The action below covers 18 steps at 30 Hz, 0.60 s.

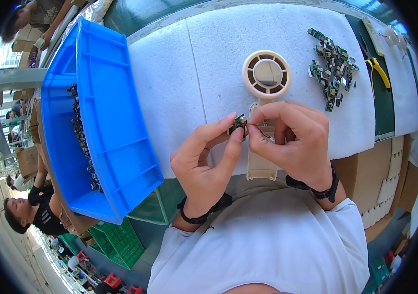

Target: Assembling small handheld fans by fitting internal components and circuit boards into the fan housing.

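White shirt cloth (pixel 263 240) lies closest to my camera, filling the lower middle. Out at the fingertips, I see the left hand (pixel 204 154) pinching a small green circuit board (pixel 240 120) between thumb and forefinger. The right hand (pixel 294 134) has thumb and forefinger drawn narrow just beside that board, by a thin reddish wire (pixel 266 134); whether they grip it, I cannot tell. Beneath the hands lies a cream fan housing (pixel 262 165), its round vented head (pixel 267 73) pointing away from the wearer, on a white foam sheet (pixel 165 73). Farther right I make out a heap of circuit boards (pixel 334 71), then yellow-handled pliers (pixel 379 73). Leftward, a blue bin (pixel 121 122) stands tilted in my view, holding small dark parts (pixel 82 142).
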Motion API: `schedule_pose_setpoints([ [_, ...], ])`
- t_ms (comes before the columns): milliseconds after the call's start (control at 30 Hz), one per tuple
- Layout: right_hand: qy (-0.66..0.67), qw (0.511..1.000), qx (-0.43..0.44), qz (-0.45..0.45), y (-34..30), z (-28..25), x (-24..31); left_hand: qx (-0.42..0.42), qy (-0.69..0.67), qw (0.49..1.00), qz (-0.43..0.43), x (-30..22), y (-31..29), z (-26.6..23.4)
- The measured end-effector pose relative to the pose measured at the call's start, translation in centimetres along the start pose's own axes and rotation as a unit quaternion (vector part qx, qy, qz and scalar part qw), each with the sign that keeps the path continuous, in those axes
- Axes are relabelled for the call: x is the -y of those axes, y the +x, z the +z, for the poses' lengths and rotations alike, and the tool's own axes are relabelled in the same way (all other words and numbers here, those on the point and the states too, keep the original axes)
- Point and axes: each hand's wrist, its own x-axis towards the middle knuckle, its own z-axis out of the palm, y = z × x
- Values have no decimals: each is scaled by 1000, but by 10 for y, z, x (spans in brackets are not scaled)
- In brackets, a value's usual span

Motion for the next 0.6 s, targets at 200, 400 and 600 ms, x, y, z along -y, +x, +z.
schedule_pose_setpoints([
  [200,-5,1000,22,14,-1,1,-2,-7,1,1000,-5,1,0,1],
  [400,-5,1000,14,-8,-1,4,-3,-7,6,1000,4,2,0,0],
  [600,-33,997,1,-67,-1,8,-6,-56,-7,998,29,8,-4,-2],
])
